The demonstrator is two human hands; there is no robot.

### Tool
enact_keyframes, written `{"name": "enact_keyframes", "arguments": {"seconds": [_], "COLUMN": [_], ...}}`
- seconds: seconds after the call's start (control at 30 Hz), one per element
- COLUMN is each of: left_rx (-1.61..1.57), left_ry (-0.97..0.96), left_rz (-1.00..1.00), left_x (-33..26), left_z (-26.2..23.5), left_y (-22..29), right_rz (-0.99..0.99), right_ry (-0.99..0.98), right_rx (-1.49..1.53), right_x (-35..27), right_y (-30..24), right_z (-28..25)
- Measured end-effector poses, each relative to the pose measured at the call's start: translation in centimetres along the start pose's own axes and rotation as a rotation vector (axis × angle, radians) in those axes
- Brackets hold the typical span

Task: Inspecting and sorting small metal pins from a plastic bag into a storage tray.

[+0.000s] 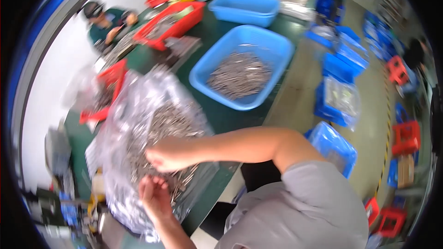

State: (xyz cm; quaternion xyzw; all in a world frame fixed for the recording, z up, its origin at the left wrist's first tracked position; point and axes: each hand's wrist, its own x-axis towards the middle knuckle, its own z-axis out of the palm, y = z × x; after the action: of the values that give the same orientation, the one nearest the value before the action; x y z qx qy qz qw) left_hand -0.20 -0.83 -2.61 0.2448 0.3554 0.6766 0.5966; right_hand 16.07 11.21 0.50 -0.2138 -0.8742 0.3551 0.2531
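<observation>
Starting at the left edge of the green table [217,110], we see one red tray [108,90] and, beside it toward the near edge, one clear plastic bag [134,124] spread open with a heap of small metal parts [168,124] inside. Our left hand [154,196] lies palm up and slack at the heap's near side, holding nothing we can make out. Our right hand [168,154] is just beyond it, nearer the heap, fingers curled on the parts; motion blur hides whether it grips any. Farther right sit two blue tubs: one [242,67] of parts, one [244,8] beyond. A red crate [173,20] stands at the far edge.
</observation>
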Motion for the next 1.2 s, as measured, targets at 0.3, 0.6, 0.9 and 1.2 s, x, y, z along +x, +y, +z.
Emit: {"name": "enact_keyframes", "arguments": {"seconds": [0.3, 0.6, 0.9, 1.2], "left_rx": [-0.074, -0.110, -0.082, -0.044], "left_ry": [0.025, -0.023, 0.002, 0.042], "left_rz": [-0.059, -0.043, -0.001, 0.047], "left_x": [-0.5, -0.6, -0.7, -0.6], "left_z": [1.8, 1.6, 1.9, 2.1], "left_y": [-0.2, -0.2, -0.2, 0.0], "right_rz": [0.072, 0.033, 0.071, 0.070], "right_ry": [-0.007, -0.068, -0.097, 0.396], "right_rx": [0.536, 0.486, 0.560, 0.342], "right_x": [0.0, -0.2, -0.2, 0.4], "right_y": [-0.7, -1.2, -1.5, -0.8], "right_z": [0.6, 0.8, 0.7, -2.7]}}
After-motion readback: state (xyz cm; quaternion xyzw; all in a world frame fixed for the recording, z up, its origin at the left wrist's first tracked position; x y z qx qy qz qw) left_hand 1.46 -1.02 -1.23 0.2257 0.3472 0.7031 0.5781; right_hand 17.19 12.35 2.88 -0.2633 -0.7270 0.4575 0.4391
